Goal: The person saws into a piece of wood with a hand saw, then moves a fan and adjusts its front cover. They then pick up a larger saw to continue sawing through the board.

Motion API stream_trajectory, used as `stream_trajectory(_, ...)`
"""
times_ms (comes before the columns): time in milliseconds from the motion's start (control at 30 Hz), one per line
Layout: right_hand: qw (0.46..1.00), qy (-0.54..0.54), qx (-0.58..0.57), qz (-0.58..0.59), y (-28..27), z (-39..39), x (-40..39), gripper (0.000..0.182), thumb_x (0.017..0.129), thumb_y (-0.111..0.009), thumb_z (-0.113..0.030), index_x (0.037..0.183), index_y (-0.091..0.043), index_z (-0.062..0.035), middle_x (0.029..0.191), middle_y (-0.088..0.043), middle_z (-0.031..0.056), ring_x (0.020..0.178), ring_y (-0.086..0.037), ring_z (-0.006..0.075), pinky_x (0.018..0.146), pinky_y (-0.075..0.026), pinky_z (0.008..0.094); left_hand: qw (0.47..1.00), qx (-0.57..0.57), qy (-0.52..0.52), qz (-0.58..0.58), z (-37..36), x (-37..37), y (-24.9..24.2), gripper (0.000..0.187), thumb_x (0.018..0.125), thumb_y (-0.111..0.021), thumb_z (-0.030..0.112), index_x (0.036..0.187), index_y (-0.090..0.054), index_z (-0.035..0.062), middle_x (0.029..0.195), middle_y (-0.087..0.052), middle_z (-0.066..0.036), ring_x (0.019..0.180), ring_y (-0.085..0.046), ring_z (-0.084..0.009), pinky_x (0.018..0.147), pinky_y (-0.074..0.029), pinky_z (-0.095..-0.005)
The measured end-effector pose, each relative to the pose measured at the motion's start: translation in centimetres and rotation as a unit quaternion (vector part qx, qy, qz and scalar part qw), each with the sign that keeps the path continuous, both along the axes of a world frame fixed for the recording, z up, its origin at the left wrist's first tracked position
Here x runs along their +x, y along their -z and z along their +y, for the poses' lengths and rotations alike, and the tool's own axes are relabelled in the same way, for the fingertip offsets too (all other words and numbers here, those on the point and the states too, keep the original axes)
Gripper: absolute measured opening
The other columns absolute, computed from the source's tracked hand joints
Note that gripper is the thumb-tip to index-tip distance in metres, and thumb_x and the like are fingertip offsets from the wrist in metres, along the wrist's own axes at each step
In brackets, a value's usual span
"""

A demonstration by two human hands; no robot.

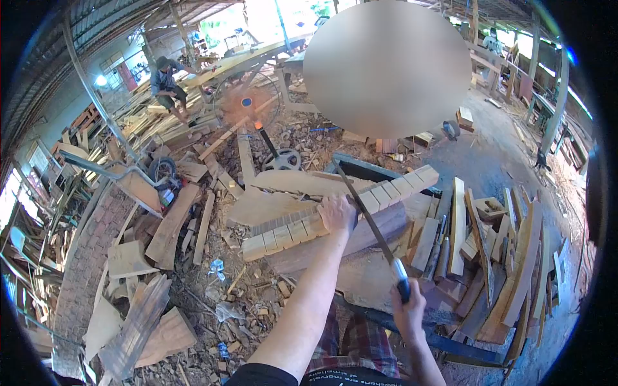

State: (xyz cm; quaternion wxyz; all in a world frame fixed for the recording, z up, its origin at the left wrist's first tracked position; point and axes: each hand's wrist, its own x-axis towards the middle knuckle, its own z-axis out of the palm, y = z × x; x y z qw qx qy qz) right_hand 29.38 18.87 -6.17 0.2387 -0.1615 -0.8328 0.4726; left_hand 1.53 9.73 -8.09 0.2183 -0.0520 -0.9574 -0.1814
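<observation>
My left hand (337,215) lies over the middle of a long squared wooden beam (291,234), its fingers bent over the top. Evenly spaced cuts run across the beam on both sides of that hand. The fingers of my right hand (408,310) are wrapped round the dark handle of a handsaw (380,239). The saw's long narrow blade slants up and to the left, crossing the beam just right of my left hand. Beneath the beam is a thick dark wooden block (380,233).
Stacked wood offcuts (457,231) stand at the right. A round fan (246,103) is at the upper left, with a wheelbarrow (132,186) further left. A person (168,83) sits in the background. Wood scraps cover the ground. A blurred oval hides the top centre.
</observation>
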Motion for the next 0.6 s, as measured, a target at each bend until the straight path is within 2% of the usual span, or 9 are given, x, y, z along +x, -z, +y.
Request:
stream_trajectory(33, 0.999, 0.006, 0.034, 0.005, -0.9, -0.7, -2.1, 0.018, 0.088, -0.064, -0.014, 0.090, -0.050, -0.0037, 0.065, -0.052, 0.0161, 0.055, -0.051, 0.0272, 0.055, -0.044, 0.0336, 1.000, 0.001, -0.002, -0.003, 0.0, 0.0, 0.0, 0.025, 0.085, -0.047, 0.023, 0.095, -0.066, 0.0101, 0.100, -0.064, -0.010, 0.104, -0.054, -0.0289, 0.089, -0.037, -0.0474)
stream_trajectory(133, 0.999, -0.021, 0.035, 0.013, 0.4, -0.4, -5.7, 0.019, 0.089, -0.063, -0.015, 0.088, -0.047, -0.0037, 0.065, -0.051, 0.0192, 0.055, -0.045, 0.0340, 0.055, -0.043, 0.0348, 1.000, 0.007, 0.006, -0.025, -0.2, 0.0, -0.4, 0.025, 0.087, -0.046, 0.023, 0.096, -0.066, 0.0103, 0.101, -0.064, -0.011, 0.106, -0.052, -0.0293, 0.090, -0.035, -0.0476)
stream_trajectory(333, 1.000, -0.022, 0.002, 0.020, 0.3, 1.2, 1.4, 0.014, 0.087, -0.065, -0.008, 0.091, -0.052, -0.0029, 0.063, -0.050, 0.0102, 0.055, -0.049, 0.0200, 0.055, -0.042, 0.0310, 0.997, 0.009, -0.012, -0.072, 0.0, 0.1, -1.2, 0.027, 0.087, -0.047, 0.027, 0.097, -0.066, 0.0103, 0.105, -0.063, -0.014, 0.106, -0.052, -0.0306, 0.090, -0.036, -0.0479)
stream_trajectory(400, 0.999, 0.005, -0.036, -0.016, 0.1, 0.6, 2.9, 0.010, 0.086, -0.062, -0.004, 0.091, -0.053, -0.0015, 0.064, -0.051, 0.0046, 0.058, -0.048, 0.0098, 0.054, -0.042, 0.0285, 1.000, 0.007, 0.001, -0.022, 0.1, 0.1, -0.4, 0.028, 0.086, -0.048, 0.027, 0.098, -0.066, 0.0097, 0.108, -0.062, -0.013, 0.108, -0.052, -0.0306, 0.090, -0.036, -0.0481)
stream_trajectory(433, 0.998, 0.015, -0.061, 0.008, -0.3, -0.2, 1.5, 0.010, 0.086, -0.062, -0.005, 0.092, -0.054, -0.0012, 0.064, -0.051, 0.0046, 0.058, -0.046, 0.0097, 0.054, -0.042, 0.0294, 1.000, 0.005, 0.016, -0.026, 0.1, 0.0, -0.2, 0.028, 0.086, -0.048, 0.027, 0.098, -0.066, 0.0097, 0.108, -0.062, -0.013, 0.108, -0.052, -0.0306, 0.090, -0.036, -0.0481)
stream_trajectory(500, 1.000, 0.003, -0.018, 0.024, -0.9, -0.9, -2.4, 0.017, 0.087, -0.064, -0.012, 0.091, -0.052, -0.0028, 0.062, -0.048, 0.0119, 0.053, -0.043, 0.0189, 0.052, -0.040, 0.0344, 1.000, -0.014, -0.004, -0.023, -0.2, -0.2, 0.0, 0.027, 0.084, -0.049, 0.025, 0.098, -0.067, 0.0100, 0.110, -0.061, -0.013, 0.108, -0.052, -0.0304, 0.090, -0.036, -0.0475)
stream_trajectory(533, 1.000, -0.009, 0.021, -0.017, -0.4, -0.8, -4.7, 0.018, 0.088, -0.064, -0.014, 0.091, -0.049, -0.0041, 0.067, -0.054, 0.0208, 0.060, -0.055, 0.0367, 0.057, -0.045, 0.0378, 1.000, -0.014, 0.004, -0.025, -0.3, -0.2, 0.1, 0.027, 0.084, -0.049, 0.025, 0.098, -0.067, 0.0100, 0.110, -0.061, -0.013, 0.108, -0.052, -0.0304, 0.090, -0.036, -0.0475)
stream_trajectory(567, 0.998, -0.027, 0.048, 0.009, 0.1, -0.3, -5.8, 0.018, 0.088, -0.063, -0.016, 0.094, -0.049, -0.0047, 0.069, -0.055, 0.0216, 0.064, -0.053, 0.0426, 0.057, -0.045, 0.0396, 0.999, -0.011, 0.001, -0.032, -0.5, -0.1, 0.1, 0.026, 0.084, -0.049, 0.024, 0.097, -0.067, 0.0105, 0.109, -0.061, -0.013, 0.108, -0.052, -0.0303, 0.090, -0.037, -0.0473)
stream_trajectory(600, 0.999, -0.037, 0.034, 0.008, 0.3, 0.2, -5.5, 0.017, 0.088, -0.063, -0.015, 0.094, -0.050, -0.0046, 0.069, -0.055, 0.0200, 0.061, -0.054, 0.0402, 0.057, -0.045, 0.0390, 0.999, -0.008, -0.001, -0.036, -0.4, -0.4, 0.0, 0.026, 0.083, -0.050, 0.024, 0.097, -0.068, 0.0110, 0.109, -0.061, -0.012, 0.108, -0.053, -0.0301, 0.090, -0.037, -0.0471)
